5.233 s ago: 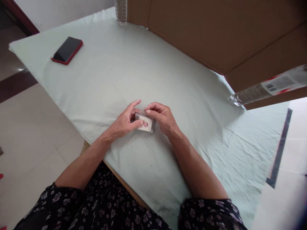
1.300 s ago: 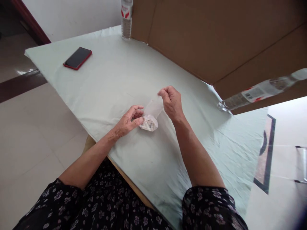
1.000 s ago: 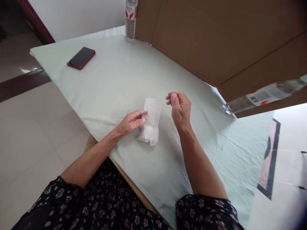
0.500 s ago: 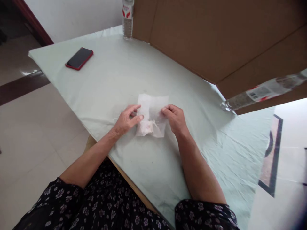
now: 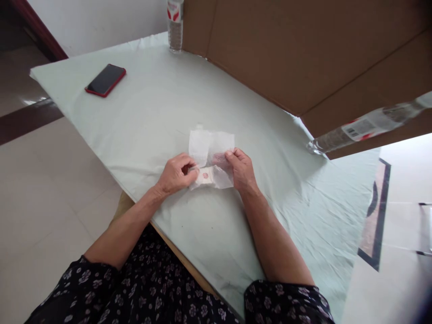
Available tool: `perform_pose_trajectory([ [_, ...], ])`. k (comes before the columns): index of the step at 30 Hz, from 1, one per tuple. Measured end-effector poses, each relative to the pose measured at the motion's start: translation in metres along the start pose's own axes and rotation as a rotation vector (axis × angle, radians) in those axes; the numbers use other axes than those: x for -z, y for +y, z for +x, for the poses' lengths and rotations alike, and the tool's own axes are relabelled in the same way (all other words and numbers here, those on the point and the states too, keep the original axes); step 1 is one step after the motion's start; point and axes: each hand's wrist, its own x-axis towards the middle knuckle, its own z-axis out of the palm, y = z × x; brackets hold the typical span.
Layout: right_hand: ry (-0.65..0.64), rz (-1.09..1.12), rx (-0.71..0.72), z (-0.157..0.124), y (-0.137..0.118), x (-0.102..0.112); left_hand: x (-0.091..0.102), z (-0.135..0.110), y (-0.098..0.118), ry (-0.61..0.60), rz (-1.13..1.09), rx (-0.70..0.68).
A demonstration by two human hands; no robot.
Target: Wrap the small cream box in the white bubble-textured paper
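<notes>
A thin white sheet (image 5: 206, 143), like a tissue or a clear plastic bag, lies half unfolded on the pale green cloth (image 5: 162, 108). A small white pack with a red mark (image 5: 204, 175) sits at its near edge, partly wrapped in it. My left hand (image 5: 175, 172) is curled and pinches the pack's left end. My right hand (image 5: 241, 169) presses its fingertips on the sheet's right side, fingers bent. Both hands touch the sheet.
A red-cased phone (image 5: 105, 80) lies face up at the far left. A water bottle (image 5: 174, 24) stands at the back. Another bottle (image 5: 367, 125) lies on its side at right. A big cardboard sheet (image 5: 303, 49) leans over the table's far right.
The small pack has been unwrapped: the right hand pulled the sheet up, let it fall, and both hands spread it flat. The hands now press at its near edge.
</notes>
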Motion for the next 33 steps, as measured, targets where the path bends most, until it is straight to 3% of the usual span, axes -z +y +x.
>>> perform_pose_trajectory([
  [5, 0.184, -0.008, 0.063, 0.01, 0.004, 0.015, 0.008, 0.007, -0.014, 0.311, -0.153, 0.258],
  [9, 0.261, -0.104, 0.067, 0.021, 0.012, 0.03, 0.011, 0.012, -0.026, 0.445, -0.077, 0.354],
  [12, 0.379, -0.271, 0.253, 0.022, 0.011, 0.036, 0.012, 0.011, -0.026, 0.544, 0.01, 0.289],
  [14, 0.458, -0.418, 0.433, 0.016, 0.003, 0.037, 0.013, 0.007, -0.021, 0.563, 0.116, 0.167],
  [16, 0.451, -0.547, 0.565, 0.006, -0.009, 0.034, 0.012, 0.002, -0.013, 0.525, 0.235, -0.006],
  [18, 0.318, -0.618, 0.587, -0.003, -0.019, 0.03, 0.009, -0.002, -0.006, 0.434, 0.301, -0.159],
  [20, 0.122, -0.639, 0.498, -0.009, -0.025, 0.024, 0.005, -0.003, -0.003, 0.334, 0.314, -0.221],
  [22, -0.026, -0.636, 0.396, -0.013, -0.028, 0.02, 0.002, -0.002, -0.004, 0.269, 0.291, -0.193],
  [25, -0.166, -0.609, 0.392, -0.019, -0.034, 0.016, 0.003, -0.001, -0.009, 0.24, 0.163, -0.089],
  [27, -0.392, -0.578, 0.392, -0.026, -0.041, 0.014, 0.008, -0.001, -0.012, 0.246, 0.01, -0.039],
  [30, -0.851, -0.614, 0.26, -0.039, -0.047, 0.012, 0.015, -0.003, -0.011, 0.205, -0.178, 0.008],
  [31, -0.954, -0.644, 0.211, -0.044, -0.047, 0.013, 0.017, -0.003, -0.011, 0.158, -0.2, 0.023],
  [33, -1.026, -0.685, 0.144, -0.052, -0.047, 0.016, 0.02, -0.003, -0.01, 0.041, -0.169, 0.068],
])
